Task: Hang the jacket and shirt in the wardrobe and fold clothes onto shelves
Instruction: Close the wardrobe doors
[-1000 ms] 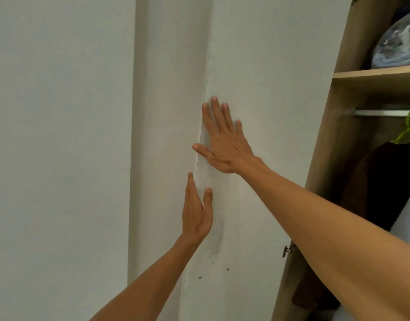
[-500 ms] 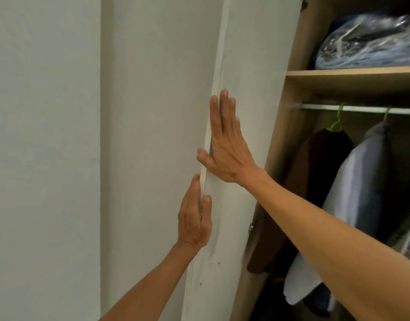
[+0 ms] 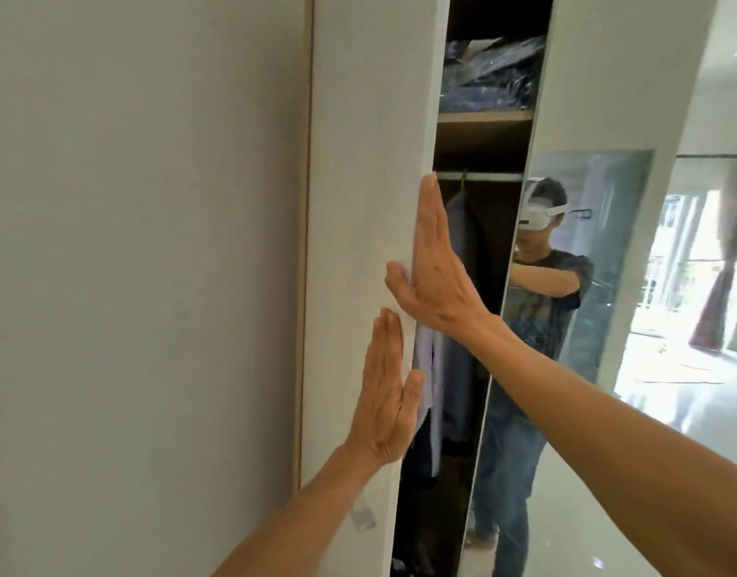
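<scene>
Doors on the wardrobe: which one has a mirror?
The right door, with the mirror on its front. The left door is plain white.

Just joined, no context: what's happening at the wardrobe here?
A person has both hands flat on the white wardrobe door: left hand low, right hand higher at its edge. The door stands ajar, leaving a narrow gap to the mirrored door. Through the gap, garments hang on the rail and bagged clothes sit on the shelf above.
</scene>
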